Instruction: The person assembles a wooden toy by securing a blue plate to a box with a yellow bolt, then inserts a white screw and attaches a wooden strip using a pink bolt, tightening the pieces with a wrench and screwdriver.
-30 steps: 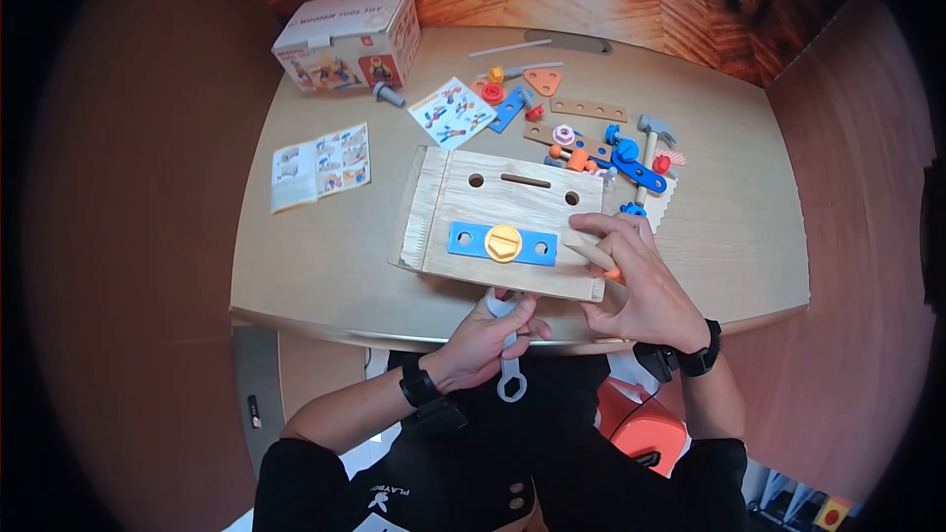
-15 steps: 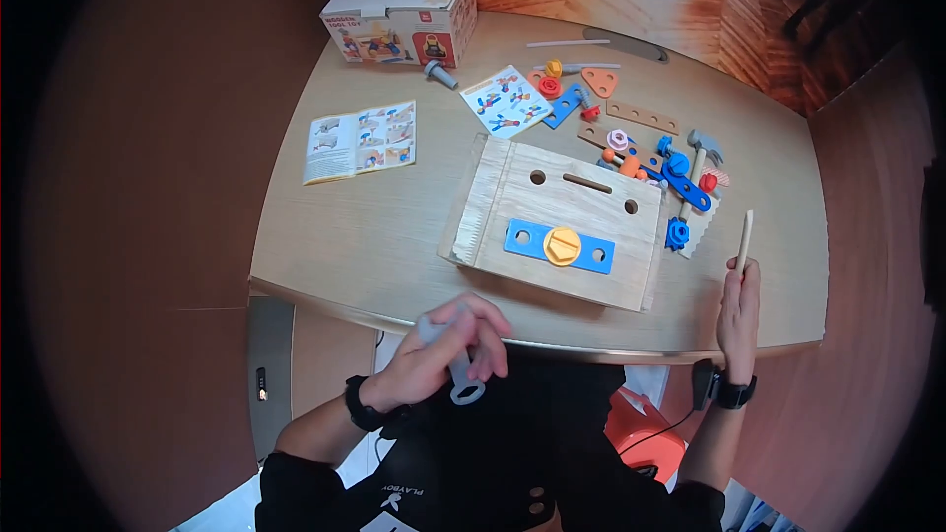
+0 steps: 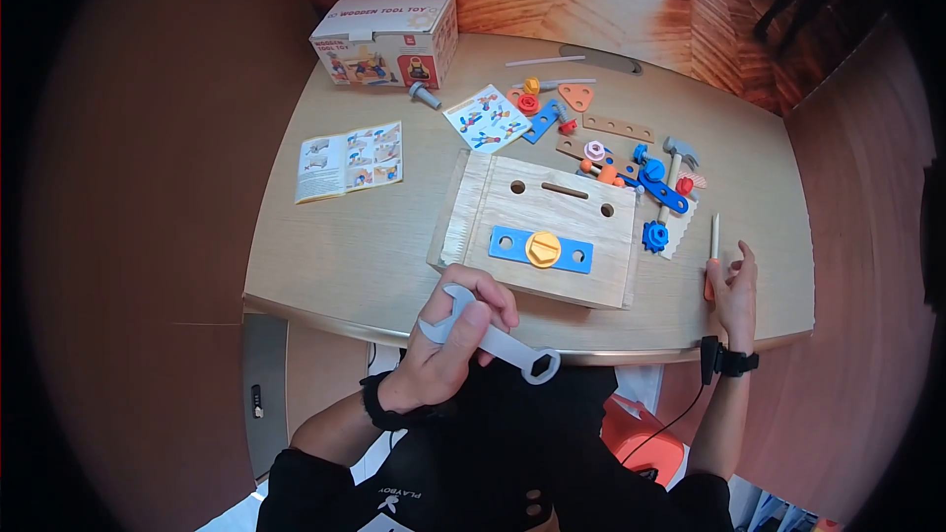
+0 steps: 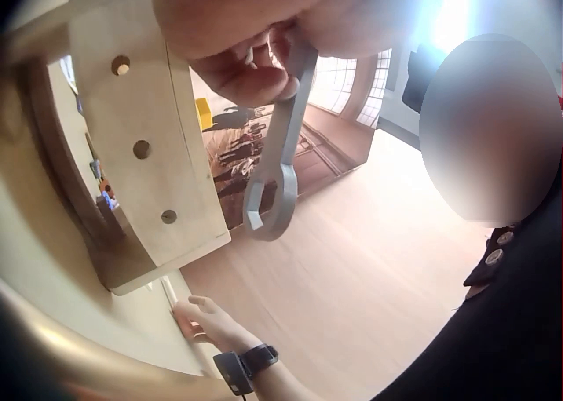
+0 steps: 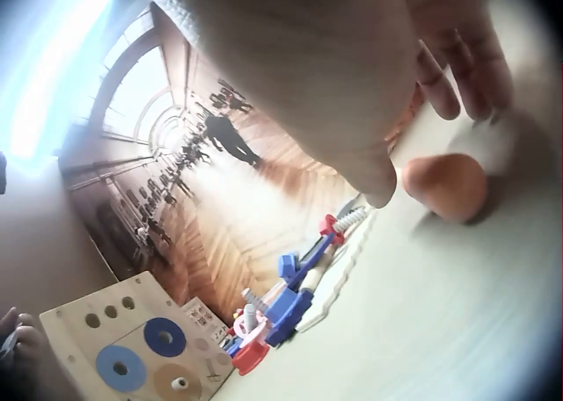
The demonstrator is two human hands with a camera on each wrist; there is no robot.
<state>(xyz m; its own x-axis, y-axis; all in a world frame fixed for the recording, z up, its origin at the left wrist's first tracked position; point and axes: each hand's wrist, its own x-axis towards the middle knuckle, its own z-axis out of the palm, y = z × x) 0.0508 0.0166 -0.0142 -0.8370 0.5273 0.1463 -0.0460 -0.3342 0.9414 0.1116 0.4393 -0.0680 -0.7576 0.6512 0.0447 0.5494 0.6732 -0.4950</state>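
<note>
In the head view my left hand (image 3: 434,360) grips a grey wrench (image 3: 505,345), thumb across it; the ring end points right. Behind that hand stands a wooden box (image 3: 498,202), with a blue strip (image 3: 572,253) and a yellow bolt (image 3: 543,249) on its top. My right hand (image 3: 737,303) is beside a screwdriver lying on the table, its orange handle (image 3: 709,281) nearest. The right wrist view shows the handle (image 5: 453,188) apart from the spread fingers. In the left wrist view the wrench (image 4: 288,137) hangs beside the box's side with holes (image 4: 154,181).
Behind the box lie a toy hammer (image 3: 680,150), a blue plate (image 3: 662,193), a blue gear (image 3: 655,236) and several bolts and strips. A carton (image 3: 384,39), a grey bolt (image 3: 425,96), an open booklet (image 3: 350,163) and a picture sheet (image 3: 487,119) are farther back.
My right hand has left the box, moved right and let go of the screwdriver, which now lies on the table. The left hand has come away from the box's front edge and turned the wrench.
</note>
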